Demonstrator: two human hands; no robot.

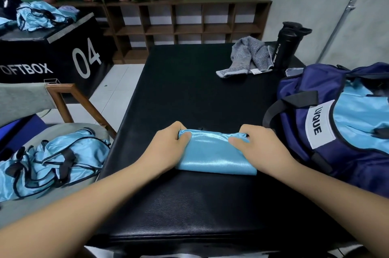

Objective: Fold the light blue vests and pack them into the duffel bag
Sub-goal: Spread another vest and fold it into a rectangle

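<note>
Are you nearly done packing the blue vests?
Not yet. At least one vest already sits in the duffel bag. The left hand and right hand grip a folded vest on the black mat, ready to pack. A crumpled pile on the chair and more vests on the black box are not yet folded.

Left hand (167, 146) and right hand (261, 148) bare (forearms (84, 205) too).

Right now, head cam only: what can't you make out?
Head view:
- folded vest: both ends hidden by the left hand and right hand gripping it.
- duffel bag: cut off by the right edge; another vest covers its inside.
- vest pile on the chair: crumpled, cut by the left edge, count unclear.
</note>
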